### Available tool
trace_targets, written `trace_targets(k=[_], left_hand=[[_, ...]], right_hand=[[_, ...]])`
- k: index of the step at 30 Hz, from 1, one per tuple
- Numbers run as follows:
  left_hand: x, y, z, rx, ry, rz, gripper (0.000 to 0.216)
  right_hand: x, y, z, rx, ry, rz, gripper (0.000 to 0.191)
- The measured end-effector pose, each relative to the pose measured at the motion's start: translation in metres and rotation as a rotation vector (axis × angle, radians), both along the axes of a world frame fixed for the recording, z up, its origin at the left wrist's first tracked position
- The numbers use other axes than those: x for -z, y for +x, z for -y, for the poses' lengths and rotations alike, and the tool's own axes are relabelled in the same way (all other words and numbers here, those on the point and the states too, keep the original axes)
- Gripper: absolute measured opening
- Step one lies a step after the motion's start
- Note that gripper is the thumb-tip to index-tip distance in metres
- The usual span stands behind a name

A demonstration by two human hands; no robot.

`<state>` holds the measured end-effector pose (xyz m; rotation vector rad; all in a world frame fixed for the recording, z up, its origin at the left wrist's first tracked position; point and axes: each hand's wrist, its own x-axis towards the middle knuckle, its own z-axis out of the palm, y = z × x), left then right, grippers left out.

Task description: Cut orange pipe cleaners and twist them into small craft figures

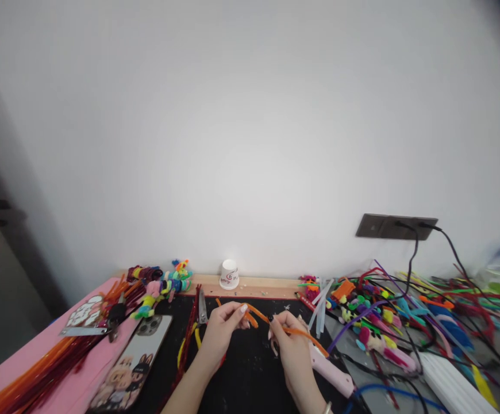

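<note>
Fingers [238, 311] of the left hand [220, 333] pinch the left end of a thin orange fuzzy pipe cleaner [259, 315], held over the black surface [241, 382]. Fingers of the right hand [292, 348] pinch the same stem further along, and its free end slants down to the right. Around the hands, from left to right, lie a phone in a cartoon-printed case [131, 362], metal scissors [202, 313], a pink glue gun [331, 372] and a heap of mixed-colour pipe cleaners [405, 322].
</note>
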<state>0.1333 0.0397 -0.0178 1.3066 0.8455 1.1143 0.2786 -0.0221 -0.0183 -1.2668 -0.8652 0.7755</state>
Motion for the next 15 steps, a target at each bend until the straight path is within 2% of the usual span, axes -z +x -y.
trace_targets(k=[6, 10, 15], left_hand=[[0.0028, 0.0042, 0.0039, 0.034, -0.081, 0.027, 0.036], [0.0008, 0.0056, 0.0054, 0.058, -0.104, -0.007, 0.037], [0.0016, 0.0099, 0.0065, 0.079, -0.095, 0.065, 0.048]], right_hand=[[0.0086, 0.0058, -0.0057, 0.006, 0.051, -0.12, 0.037], [0.0048, 0.0052, -0.0052, -0.053, 0.09, -0.205, 0.032], [0.0008, 0.0042, -0.0035, -0.069, 0.094, -0.213, 0.029]])
